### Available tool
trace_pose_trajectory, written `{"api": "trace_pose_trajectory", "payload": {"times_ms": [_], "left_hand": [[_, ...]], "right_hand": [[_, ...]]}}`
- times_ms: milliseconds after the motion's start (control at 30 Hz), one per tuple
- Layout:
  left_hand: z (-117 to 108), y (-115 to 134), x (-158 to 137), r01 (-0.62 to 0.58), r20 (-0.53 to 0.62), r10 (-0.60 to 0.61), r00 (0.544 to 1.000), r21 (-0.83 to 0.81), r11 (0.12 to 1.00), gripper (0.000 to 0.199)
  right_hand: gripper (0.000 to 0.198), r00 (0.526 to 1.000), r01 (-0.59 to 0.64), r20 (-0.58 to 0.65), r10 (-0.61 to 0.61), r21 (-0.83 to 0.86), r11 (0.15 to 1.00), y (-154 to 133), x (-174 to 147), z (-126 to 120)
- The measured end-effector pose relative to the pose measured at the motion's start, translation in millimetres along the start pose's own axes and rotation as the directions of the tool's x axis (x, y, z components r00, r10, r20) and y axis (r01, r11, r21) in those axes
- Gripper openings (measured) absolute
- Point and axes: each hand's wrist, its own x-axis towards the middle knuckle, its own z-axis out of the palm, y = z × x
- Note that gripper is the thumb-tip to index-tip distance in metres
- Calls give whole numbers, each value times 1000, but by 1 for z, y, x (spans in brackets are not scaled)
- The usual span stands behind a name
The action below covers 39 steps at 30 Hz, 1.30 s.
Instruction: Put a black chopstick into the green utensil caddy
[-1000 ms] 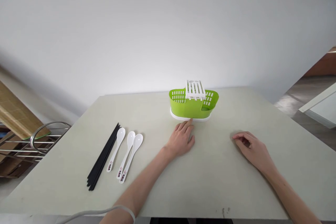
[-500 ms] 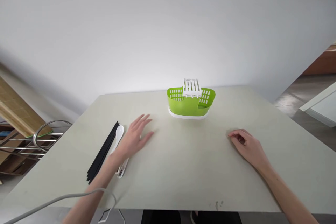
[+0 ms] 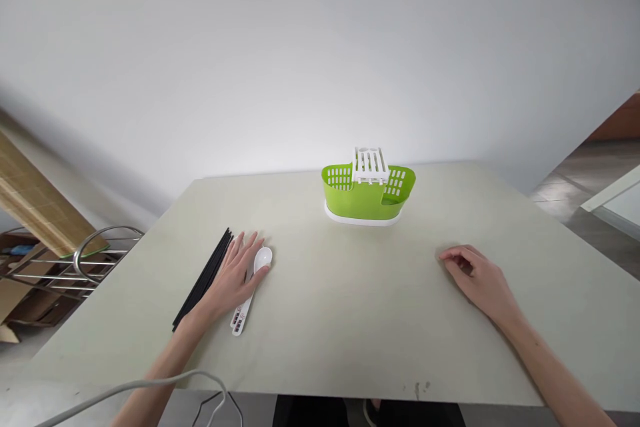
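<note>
Left hand (image 3: 236,278) flat, fingers spread, resting on white spoons (image 3: 250,287) beside black chopsticks (image 3: 205,277); right hand (image 3: 475,278) loosely curled, holding nothing, on tabletop (image 3: 350,320).

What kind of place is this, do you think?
Probably a home kitchen or dining corner: a green cutlery drainer on a plain table, white spoons and black chopsticks by the left hand.
</note>
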Motion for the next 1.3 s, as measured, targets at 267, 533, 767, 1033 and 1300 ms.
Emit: {"api": "trace_pose_trajectory", "payload": {"times_ms": [267,533,767,1033,1300], "left_hand": [[34,40,19,-99,-24,97,995,-151,983,56],[102,165,64,-217,-63,208,976,-233,948,57],[145,276,95,-241,-54,238,970,-381,893,70],[153,296,101,-229,-78,216,973,-424,876,68],[147,289,94,-260,-195,183,964,-527,809,55]], "right_hand": [[30,1000,0,-19,0,-2,1000,-1,1,0],[30,1000,3,-30,-3,-9,1000,1,1,2],[27,998,22,-60,-23,-8,1000,0,4,3],[25,998,27,-53,-26,8,1000,-6,5,0],[26,998,20,-57,-19,6,1000,-5,5,0]]}}
